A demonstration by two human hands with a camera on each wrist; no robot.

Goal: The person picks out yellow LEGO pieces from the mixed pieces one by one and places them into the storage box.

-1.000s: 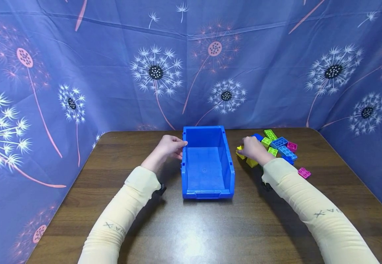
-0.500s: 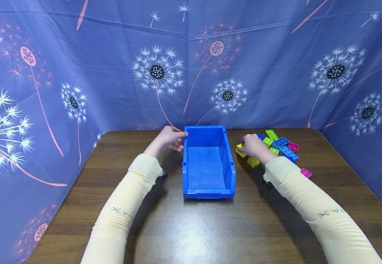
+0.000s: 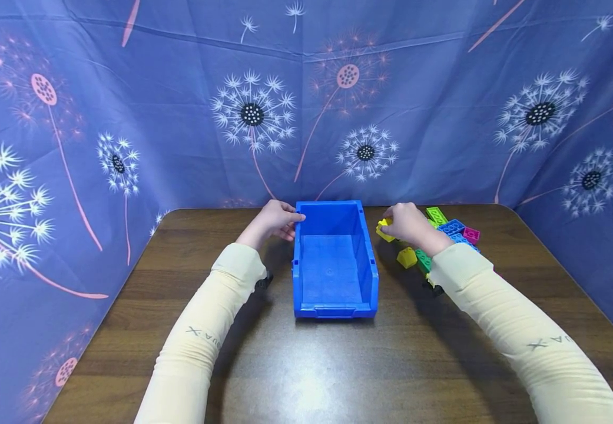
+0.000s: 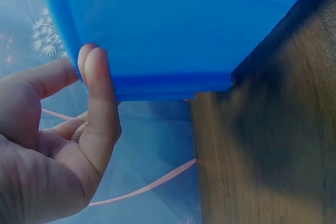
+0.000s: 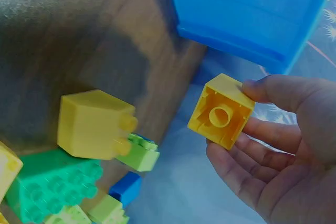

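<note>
A blue plastic bin (image 3: 330,268) stands upright on the table. Beside its far left corner is my left hand (image 3: 272,220), thumb over the rim and fingers against the outside; the left wrist view shows this hand (image 4: 63,135) pinching the edge of the bin (image 4: 173,30). To the right of the bin, my right hand (image 3: 407,224) pinches a yellow toy brick (image 3: 385,231) between thumb and fingers. In the right wrist view the hollow underside of this brick (image 5: 223,111) faces the camera. Another yellow brick (image 3: 406,257) lies on the table below that hand.
Around and behind the right hand lie several toy bricks: a green one (image 3: 423,261), a lime one (image 3: 436,215), a blue one (image 3: 451,227) and a magenta one (image 3: 471,235). The wooden table (image 3: 311,365) meets a blue patterned cloth (image 3: 179,118) at the back.
My right hand has risen slightly, away from the other yellow brick, with its yellow brick in the fingers. The left hand has slid toward the bin's far corner. The bin stays put.
</note>
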